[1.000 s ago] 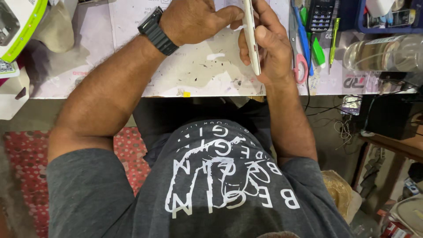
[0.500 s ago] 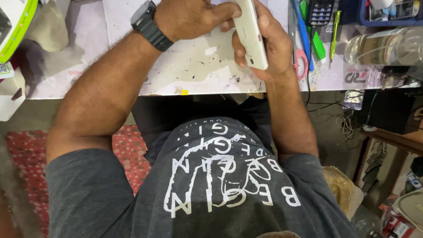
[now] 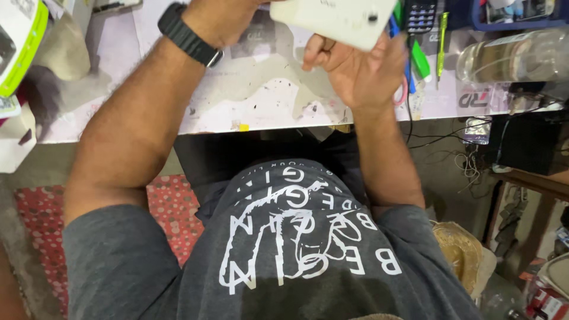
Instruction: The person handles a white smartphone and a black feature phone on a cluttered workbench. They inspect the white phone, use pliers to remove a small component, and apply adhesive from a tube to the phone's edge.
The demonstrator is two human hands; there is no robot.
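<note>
Two bare hands are holding a flat, cream-white rectangular device (image 3: 338,19) above the far part of a worn, pale, stained desk (image 3: 261,101). Nearest the camera, the person's grey printed T-shirt (image 3: 284,255) is filling the lower view, with a red patterned rug (image 3: 172,207) lying on the floor under the desk's near edge. The left hand (image 3: 222,18), wearing a black wristwatch (image 3: 188,34), is reaching up to the device's left end; its fingers are running out of the top of the view, so whether they are closed on it cannot be told. The right hand (image 3: 361,71) is cupping the device from below, fingers curled against its underside, seemingly steadying it flat so its back, with a small dark dot, is facing the camera. Toward the desk's far right corner, a green screwdriver-like tool (image 3: 441,35), a dark keypad phone (image 3: 421,15) and a clear plastic bottle (image 3: 510,56) lying on its side are crowding the surface. A lime-edged white object (image 3: 21,53) is sitting at the left edge. Black cables (image 3: 456,142) are dangling off the right edge.
</note>
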